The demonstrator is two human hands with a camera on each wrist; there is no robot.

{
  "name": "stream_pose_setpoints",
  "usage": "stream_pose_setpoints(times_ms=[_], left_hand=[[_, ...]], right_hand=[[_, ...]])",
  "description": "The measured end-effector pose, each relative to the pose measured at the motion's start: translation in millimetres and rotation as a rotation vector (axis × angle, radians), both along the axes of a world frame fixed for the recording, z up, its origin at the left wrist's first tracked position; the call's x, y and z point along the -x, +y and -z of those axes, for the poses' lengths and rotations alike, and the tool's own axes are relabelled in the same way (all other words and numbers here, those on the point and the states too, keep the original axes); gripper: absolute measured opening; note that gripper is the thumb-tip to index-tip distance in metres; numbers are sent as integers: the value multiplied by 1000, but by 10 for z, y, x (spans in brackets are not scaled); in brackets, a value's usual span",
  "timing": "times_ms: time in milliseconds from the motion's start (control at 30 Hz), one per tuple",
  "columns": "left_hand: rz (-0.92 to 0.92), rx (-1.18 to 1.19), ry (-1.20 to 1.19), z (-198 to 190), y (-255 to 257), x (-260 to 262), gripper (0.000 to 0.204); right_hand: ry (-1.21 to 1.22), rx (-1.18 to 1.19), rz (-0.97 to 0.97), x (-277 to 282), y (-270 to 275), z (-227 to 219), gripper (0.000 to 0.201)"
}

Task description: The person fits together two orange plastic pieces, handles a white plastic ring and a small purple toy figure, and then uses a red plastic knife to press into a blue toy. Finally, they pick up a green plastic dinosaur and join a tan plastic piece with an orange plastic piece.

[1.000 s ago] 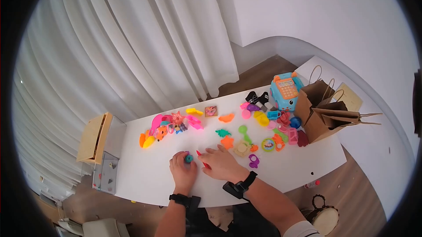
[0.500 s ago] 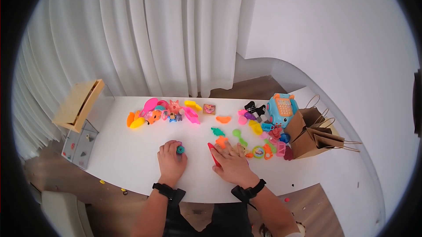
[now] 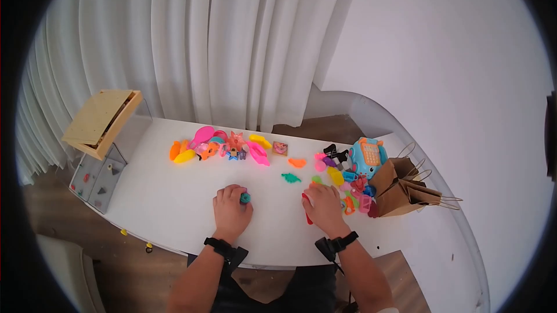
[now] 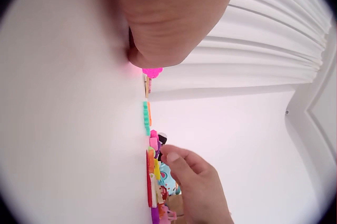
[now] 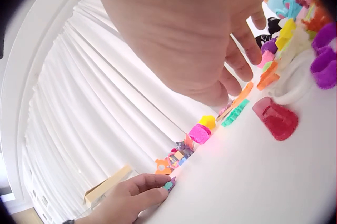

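Observation:
In the head view my left hand [image 3: 232, 214] rests low over the left-centre of the white table [image 3: 168, 197], fingers curled round a small teal and purple toy [image 3: 245, 198]. The right wrist view also shows this toy [image 5: 169, 186] between thumb and fingers. My right hand [image 3: 328, 211] lies over the left edge of the toy pile, beside a red piece [image 3: 307, 209]. Its fingers hang relaxed and spread in the right wrist view, where the red piece [image 5: 276, 120] sits on the table. Whether the hand touches it is unclear. A green toy [image 3: 291, 178] lies between the hands, farther back.
Mixed toys [image 3: 236, 140] sit at the back left, with a square picture piece [image 3: 280, 148] beside them. At the right are more toys [image 3: 364, 202], a blue toy phone [image 3: 366, 156] and paper bags [image 3: 400, 188]. A wooden-topped clear box [image 3: 96, 179] stands far left.
My right hand has moved right over the table, and the red piece has shifted right with it. The orange star shape has shifted right too and is mostly hidden. My left hand keeps its toy.

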State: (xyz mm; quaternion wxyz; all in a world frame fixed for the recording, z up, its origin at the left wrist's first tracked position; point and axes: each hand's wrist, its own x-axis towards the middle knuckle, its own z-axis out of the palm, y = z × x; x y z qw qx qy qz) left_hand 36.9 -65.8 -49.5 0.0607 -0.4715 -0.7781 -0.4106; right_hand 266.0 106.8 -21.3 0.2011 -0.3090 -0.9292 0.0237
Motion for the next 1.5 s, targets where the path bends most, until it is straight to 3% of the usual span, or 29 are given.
stream_pose_setpoints(times_ms=[33,167,367,433,533,667,733,767,833,867,933,1000,1033,1100,1133,1200,1267,1333,1367,1433,1467,1500], left_hand=[[4,1,0,-1,0,2,38],[11,0,15,13,5,18,38],[12,26,5,-10,26,27,37],[4,30,4,-8,31,28,37],[-4,19,-7,4,36,11,37],[-1,-18,0,16,18,14,39],[-20,-37,2,65,13,18,39],[-8,-51,9,77,0,19,40],[-16,-31,14,56,-41,26,43],[-10,-76,7,31,-54,13,46],[11,-109,12,-16,-65,25,49],[140,-319,-126,-38,-88,37,47],[154,-292,-132,-111,-118,13,47],[338,-189,-689,-306,-98,9,40],[346,-169,-690,-357,-52,21,40],[477,-192,-890,-425,50,54,31],[499,-129,-924,-490,166,100,26],[520,-74,-963,-486,324,148,22],[504,-77,-938,-463,406,162,19],[494,-66,-925,-449,557,182,17],[437,3,-809,-493,598,179,15],[384,72,-691,-506,632,178,15]], right_hand=[[117,14,-18,82,29,-18,42],[133,74,54,491,17,-81,37],[-18,-59,161,793,-91,-69,20],[-81,-161,41,819,-127,3,14],[-51,-227,26,836,-180,101,11],[-21,-92,-50,775,-242,-36,10],[349,651,-125,749,-197,-96,15],[333,657,-158,726,-185,-182,15],[422,1162,-208,693,-179,-369,18],[422,1170,-224,695,-195,-378,18],[646,1731,-350,648,-203,-315,18],[648,1832,-380,643,-152,-202,16],[630,1928,-413,631,-149,-140,15],[629,1988,-433,639,-140,-102,15],[607,2025,-478,666,-121,-125,16],[623,2022,-448,689,-107,-204,15],[629,2019,-417,704,-68,-229,15],[739,1782,-379,714,6,-217,18],[748,1789,-365,710,39,-239,18],[655,1299,-243,684,83,-272,17],[661,1308,-224,677,81,-234,17],[600,1094,-197,680,71,-187,14]])
